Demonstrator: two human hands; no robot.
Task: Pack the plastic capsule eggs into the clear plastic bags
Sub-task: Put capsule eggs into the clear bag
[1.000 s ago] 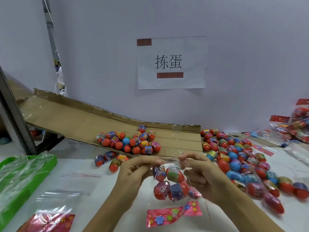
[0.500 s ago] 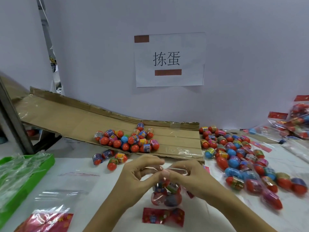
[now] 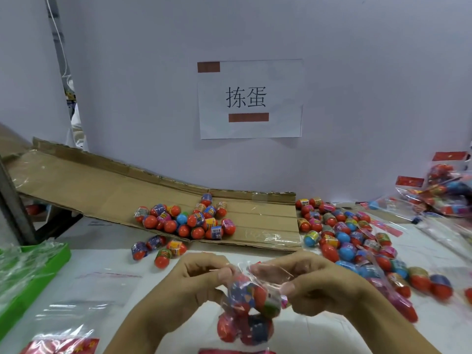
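Left hand [image 3: 201,279]: I see its fingertips pinching the top edge of the bag [image 3: 249,310]. Right hand [image 3: 306,282]: fingers curled, pinching the same edge from the other side. Bag: clear, held up between both hands just over the table [image 3: 293,330], with several eggs [image 3: 245,325] hanging inside it; I cannot tell the count through the blur. Loose eggs, group one [image 3: 186,221]: on the flat end of a cardboard ramp [image 3: 102,185] behind the hands. Group two [image 3: 158,249]: four, on the table just before the ramp's edge. Group three [image 3: 352,241]: large spread to the right. Filled bags [image 3: 444,192]: heaped far right. Empty bags [image 3: 66,325]: lower left, beside a green tray [image 3: 48,261]. Paper sign [image 3: 250,98]: on the wall.
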